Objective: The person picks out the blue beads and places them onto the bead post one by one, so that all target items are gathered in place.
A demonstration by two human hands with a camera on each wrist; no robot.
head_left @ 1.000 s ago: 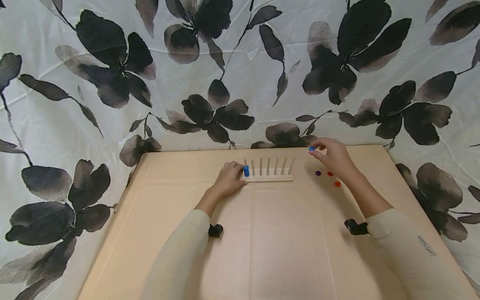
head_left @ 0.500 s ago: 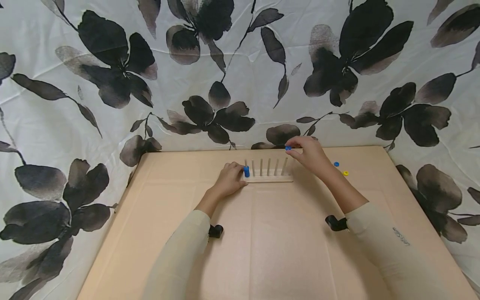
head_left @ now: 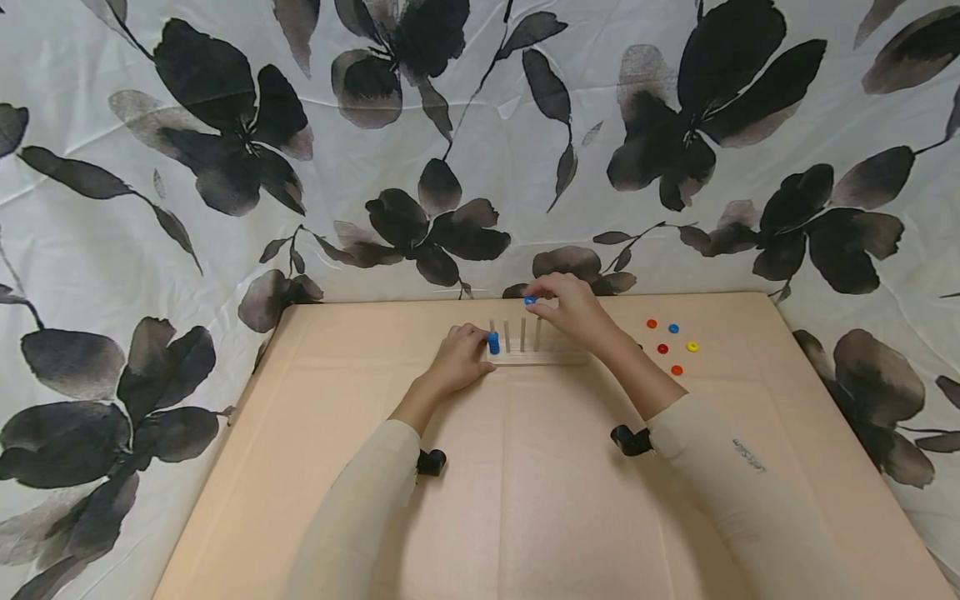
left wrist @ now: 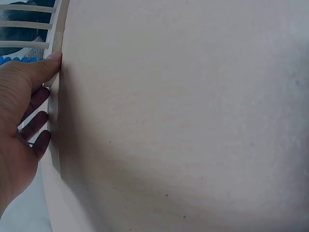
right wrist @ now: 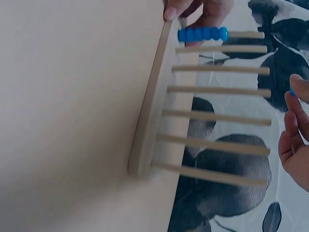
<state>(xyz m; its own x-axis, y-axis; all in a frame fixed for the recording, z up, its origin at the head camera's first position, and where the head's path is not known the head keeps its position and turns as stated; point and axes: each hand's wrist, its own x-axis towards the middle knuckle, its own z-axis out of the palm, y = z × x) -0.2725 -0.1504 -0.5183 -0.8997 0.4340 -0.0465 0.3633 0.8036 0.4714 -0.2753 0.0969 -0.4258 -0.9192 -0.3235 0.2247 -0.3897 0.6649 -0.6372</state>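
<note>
Between the thumb and fingertips of my right hand (head_left: 576, 310) is a small blue bead (head_left: 530, 300), above the pegs and mostly hidden by the fingers in the right wrist view. The wooden peg rack (head_left: 517, 360) stands near the table's far edge with a row of upright pegs. Several blue beads (right wrist: 202, 34) are stacked on its leftmost peg; the other pegs are bare in the right wrist view. My left hand (head_left: 457, 358) grips the rack's left end, its thumb against the front of the base (left wrist: 59, 34) in the left wrist view.
Loose beads lie on the table right of the rack: a blue one (head_left: 673, 328), a yellow one (head_left: 692, 347) and several red or orange ones (head_left: 662, 349). My right forearm partly covers that area. A floral cloth (head_left: 420, 150) hangs behind the table (head_left: 570, 483).
My right hand has carried the blue bead leftward, from above the loose beads to over the left part of the rack. The left hand and rack stay put.
</note>
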